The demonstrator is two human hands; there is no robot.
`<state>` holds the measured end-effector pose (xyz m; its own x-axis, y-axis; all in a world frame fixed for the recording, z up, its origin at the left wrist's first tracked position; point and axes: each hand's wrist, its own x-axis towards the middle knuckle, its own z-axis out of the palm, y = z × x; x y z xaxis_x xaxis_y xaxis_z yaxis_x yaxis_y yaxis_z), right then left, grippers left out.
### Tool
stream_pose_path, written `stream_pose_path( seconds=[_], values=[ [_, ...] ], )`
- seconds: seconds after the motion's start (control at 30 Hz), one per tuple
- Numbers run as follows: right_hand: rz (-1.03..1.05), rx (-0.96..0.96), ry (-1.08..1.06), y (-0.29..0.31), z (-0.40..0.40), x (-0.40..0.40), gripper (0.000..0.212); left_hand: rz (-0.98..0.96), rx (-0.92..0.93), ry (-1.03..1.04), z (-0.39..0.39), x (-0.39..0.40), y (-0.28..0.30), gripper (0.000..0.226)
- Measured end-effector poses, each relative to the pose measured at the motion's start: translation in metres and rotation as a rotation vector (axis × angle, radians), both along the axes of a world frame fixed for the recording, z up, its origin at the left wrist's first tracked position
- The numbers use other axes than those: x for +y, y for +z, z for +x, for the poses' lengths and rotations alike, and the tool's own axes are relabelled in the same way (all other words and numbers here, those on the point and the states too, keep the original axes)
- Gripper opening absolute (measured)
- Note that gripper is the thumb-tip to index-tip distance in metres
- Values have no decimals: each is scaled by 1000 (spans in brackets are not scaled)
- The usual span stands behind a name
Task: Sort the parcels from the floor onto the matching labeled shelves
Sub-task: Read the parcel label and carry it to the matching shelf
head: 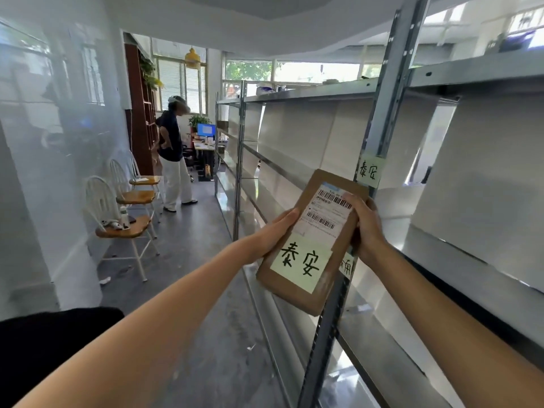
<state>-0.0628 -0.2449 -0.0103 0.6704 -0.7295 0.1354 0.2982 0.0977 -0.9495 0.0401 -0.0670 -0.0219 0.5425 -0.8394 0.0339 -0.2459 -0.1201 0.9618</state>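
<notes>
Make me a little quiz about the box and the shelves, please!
1. True or false: both hands hold the brown parcel.
2. What matches the yellow note on the parcel? A) the note on the shelf post B) a chair C) the computer screen
3. How many wooden-seat chairs stand along the wall?

Key:
1. True: the left hand and the right hand grip its two sides.
2. A: both notes show the same two handwritten characters.
3. Three, starting with the nearest chair.
</notes>
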Motion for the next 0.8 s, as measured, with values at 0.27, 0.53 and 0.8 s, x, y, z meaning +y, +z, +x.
stream_pose_path(
  seconds=[0.27, 0.53, 0.8],
  values=[
    [189, -169, -431, -1, -32, -44, 57, 459, 279, -453, 67, -37, 4, 92],
    [159, -230, -918, -2, -100, -75, 59, 28, 329, -265, 22, -148, -3, 47],
    [-98, 158, -1170, 3, -168, -81, 46, -176, 392, -213, -26, -223, 5, 47]
  ],
)
